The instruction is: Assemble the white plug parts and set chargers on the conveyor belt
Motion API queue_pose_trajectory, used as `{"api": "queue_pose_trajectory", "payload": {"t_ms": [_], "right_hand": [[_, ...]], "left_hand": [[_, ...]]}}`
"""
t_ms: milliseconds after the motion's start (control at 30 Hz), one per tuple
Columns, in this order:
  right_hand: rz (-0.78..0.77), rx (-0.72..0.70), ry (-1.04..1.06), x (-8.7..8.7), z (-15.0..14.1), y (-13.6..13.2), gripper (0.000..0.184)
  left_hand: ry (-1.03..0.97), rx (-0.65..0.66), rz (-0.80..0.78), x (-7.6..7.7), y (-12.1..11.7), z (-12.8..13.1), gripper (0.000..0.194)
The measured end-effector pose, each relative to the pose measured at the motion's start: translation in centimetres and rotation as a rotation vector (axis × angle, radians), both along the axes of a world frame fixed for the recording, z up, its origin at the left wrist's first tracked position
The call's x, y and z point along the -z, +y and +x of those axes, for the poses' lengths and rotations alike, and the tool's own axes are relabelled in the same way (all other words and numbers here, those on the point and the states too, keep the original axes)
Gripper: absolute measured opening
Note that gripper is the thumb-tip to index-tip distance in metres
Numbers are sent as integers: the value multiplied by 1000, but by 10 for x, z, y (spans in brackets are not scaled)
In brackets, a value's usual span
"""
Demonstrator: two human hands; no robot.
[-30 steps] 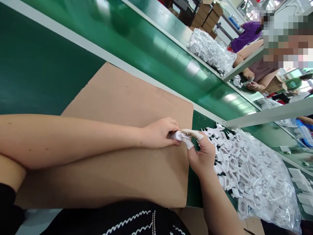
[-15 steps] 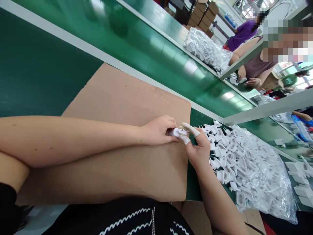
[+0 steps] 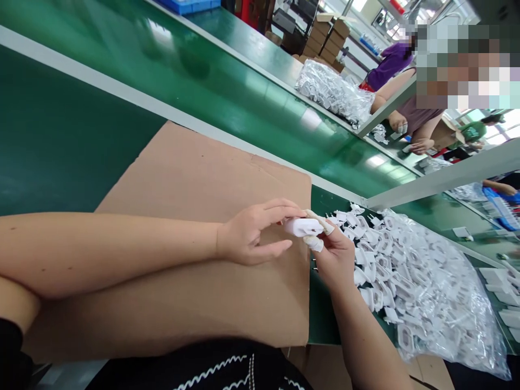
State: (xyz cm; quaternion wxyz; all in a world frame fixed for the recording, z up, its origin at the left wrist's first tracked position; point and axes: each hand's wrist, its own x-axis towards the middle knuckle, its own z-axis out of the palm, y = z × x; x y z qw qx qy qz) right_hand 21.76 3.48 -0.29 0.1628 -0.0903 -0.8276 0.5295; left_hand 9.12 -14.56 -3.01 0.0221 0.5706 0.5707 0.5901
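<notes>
Since a moment ago my left hand (image 3: 247, 235) has let go and lifted, fingers now spread loose beside the white plug (image 3: 303, 227), maybe brushing it; I cannot tell. My right hand (image 3: 335, 254) pinches that plug between capped thumb and forefinger at centre frame, over the edge of the cardboard sheet (image 3: 195, 184). Two small pins show under my right palm, hard to make out. At lower right, the heap of plugs (image 3: 410, 276) in clear wrap runs off the frame.

green conveyor belt (image 3: 227, 92) | stacked cartons (image 3: 325, 32) | bright daylight beyond
</notes>
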Motion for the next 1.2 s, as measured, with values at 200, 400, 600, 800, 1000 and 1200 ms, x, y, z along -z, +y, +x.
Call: {"api": "queue_pose_trajectory", "payload": {"t_ms": [200,400,600,800,1000,1200], "right_hand": [[-121,81,41,0,-1,-11,31],[-72,101,89,1,1,-31,28],[53,87,92,3,8,-32,30],[24,122,1,-1,2,-20,29],[359,29,-298,-15,-2,18,28],[963,356,-271,-11,8,64,25]], "left_hand": [[-105,35,-17,-7,0,5,42],[-204,-11,19,-9,-1,13,37],[-349,-69,-65,-18,-3,15,36],[-451,93,-141,-11,-1,3,34],[-387,6,-449,9,4,9,40],[-331,-173,-457,-10,35,-23,43]]}}
